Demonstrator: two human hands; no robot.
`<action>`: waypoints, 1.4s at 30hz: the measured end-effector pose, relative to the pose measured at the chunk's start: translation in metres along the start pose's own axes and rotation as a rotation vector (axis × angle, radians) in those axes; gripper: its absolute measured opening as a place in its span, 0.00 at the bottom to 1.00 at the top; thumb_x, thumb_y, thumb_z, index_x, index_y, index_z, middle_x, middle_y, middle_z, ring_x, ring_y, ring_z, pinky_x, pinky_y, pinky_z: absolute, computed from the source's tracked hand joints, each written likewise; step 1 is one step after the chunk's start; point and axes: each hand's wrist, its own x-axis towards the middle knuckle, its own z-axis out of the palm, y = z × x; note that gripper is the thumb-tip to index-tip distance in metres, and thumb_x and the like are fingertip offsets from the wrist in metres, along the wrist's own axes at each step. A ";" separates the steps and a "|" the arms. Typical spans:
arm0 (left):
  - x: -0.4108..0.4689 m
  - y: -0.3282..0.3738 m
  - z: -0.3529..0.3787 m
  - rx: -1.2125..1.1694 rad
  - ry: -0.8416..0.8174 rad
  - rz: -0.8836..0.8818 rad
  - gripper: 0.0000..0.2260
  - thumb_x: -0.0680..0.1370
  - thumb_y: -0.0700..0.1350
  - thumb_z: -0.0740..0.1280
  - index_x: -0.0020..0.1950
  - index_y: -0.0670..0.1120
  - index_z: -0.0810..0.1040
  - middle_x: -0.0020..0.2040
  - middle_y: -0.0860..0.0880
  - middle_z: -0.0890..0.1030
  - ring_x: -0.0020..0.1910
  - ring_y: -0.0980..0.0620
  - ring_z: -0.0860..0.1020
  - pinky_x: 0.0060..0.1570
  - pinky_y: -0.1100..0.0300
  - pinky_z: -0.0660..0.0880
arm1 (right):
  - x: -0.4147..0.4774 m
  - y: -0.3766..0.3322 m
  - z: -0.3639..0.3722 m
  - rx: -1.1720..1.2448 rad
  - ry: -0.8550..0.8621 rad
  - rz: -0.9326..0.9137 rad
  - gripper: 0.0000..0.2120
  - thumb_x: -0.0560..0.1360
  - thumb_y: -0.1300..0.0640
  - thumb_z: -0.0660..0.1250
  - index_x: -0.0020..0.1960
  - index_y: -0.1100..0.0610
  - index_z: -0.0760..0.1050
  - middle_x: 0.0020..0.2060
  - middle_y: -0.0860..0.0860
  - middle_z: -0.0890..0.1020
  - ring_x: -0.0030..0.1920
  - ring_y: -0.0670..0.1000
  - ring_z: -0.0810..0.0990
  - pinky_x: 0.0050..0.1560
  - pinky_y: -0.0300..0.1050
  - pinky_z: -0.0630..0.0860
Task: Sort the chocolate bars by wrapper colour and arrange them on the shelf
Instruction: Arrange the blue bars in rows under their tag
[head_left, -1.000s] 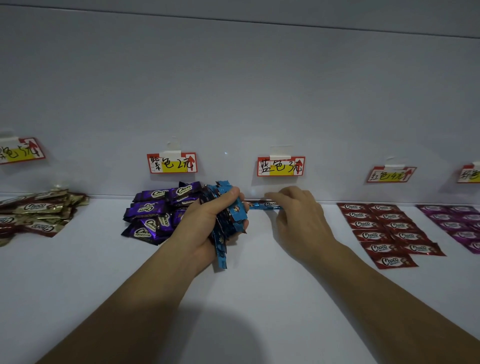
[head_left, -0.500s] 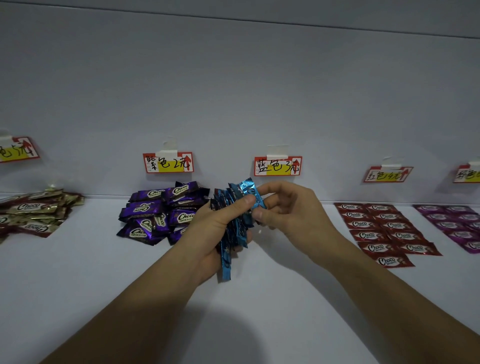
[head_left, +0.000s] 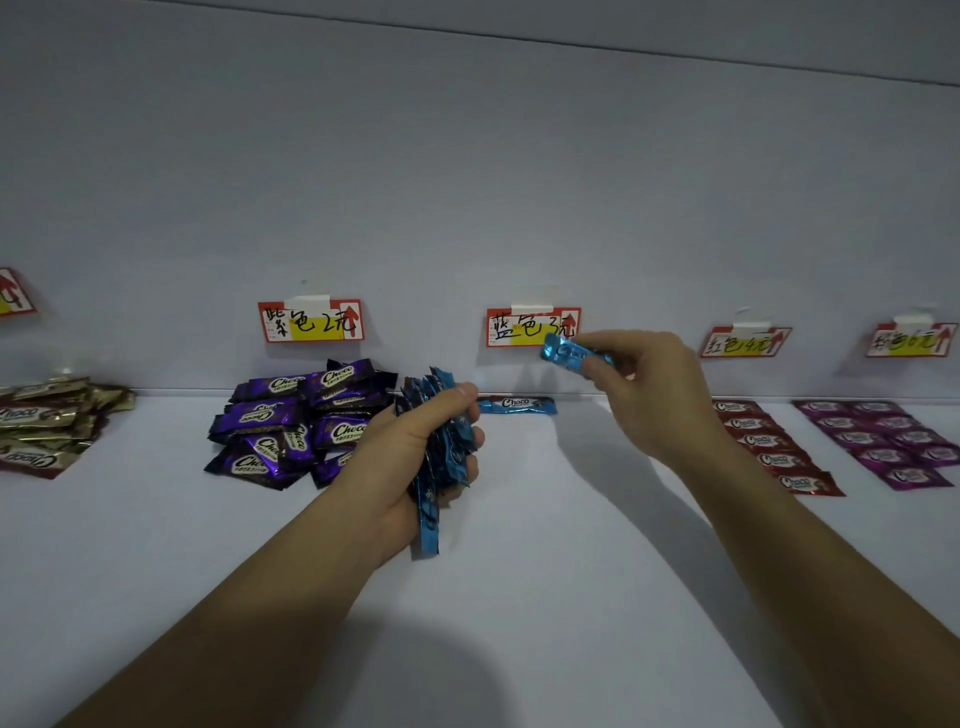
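My left hand (head_left: 410, 447) grips a bundle of several blue-wrapped chocolate bars (head_left: 434, 467) upright above the white shelf (head_left: 519, 597). My right hand (head_left: 649, 395) pinches a single blue bar (head_left: 563, 353), raised in front of the blue price label (head_left: 532, 327). One blue bar (head_left: 517, 404) lies flat against the back wall below that label, between my two hands.
A loose heap of purple bars (head_left: 296, 426) lies left of my left hand under its label (head_left: 310, 321). Gold bars (head_left: 47, 421) are piled at far left. Red bars (head_left: 769, 441) and magenta bars (head_left: 883, 441) lie in neat rows at right.
My right hand drew one blue bar out of the bundle and lifted it up and to the right. The blue bar laid at the back wall stays put.
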 end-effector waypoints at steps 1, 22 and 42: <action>0.000 0.000 0.000 0.004 -0.001 0.000 0.15 0.68 0.52 0.77 0.47 0.43 0.84 0.40 0.44 0.83 0.30 0.50 0.78 0.38 0.57 0.71 | -0.001 0.005 0.000 -0.147 -0.018 -0.002 0.12 0.79 0.61 0.69 0.59 0.51 0.84 0.48 0.49 0.86 0.43 0.49 0.81 0.48 0.45 0.77; -0.003 0.000 0.003 0.032 0.003 0.013 0.15 0.69 0.52 0.76 0.49 0.43 0.84 0.39 0.44 0.83 0.32 0.49 0.78 0.38 0.56 0.73 | -0.017 0.025 0.033 -0.611 -0.091 0.028 0.10 0.74 0.60 0.63 0.50 0.51 0.80 0.43 0.50 0.78 0.45 0.55 0.76 0.41 0.47 0.72; -0.003 0.002 0.002 -0.226 0.043 0.031 0.19 0.71 0.50 0.76 0.59 0.43 0.83 0.51 0.40 0.86 0.43 0.47 0.85 0.38 0.54 0.82 | -0.053 -0.063 0.036 0.403 -0.376 -0.044 0.20 0.67 0.49 0.81 0.55 0.48 0.78 0.40 0.49 0.80 0.40 0.53 0.80 0.37 0.40 0.76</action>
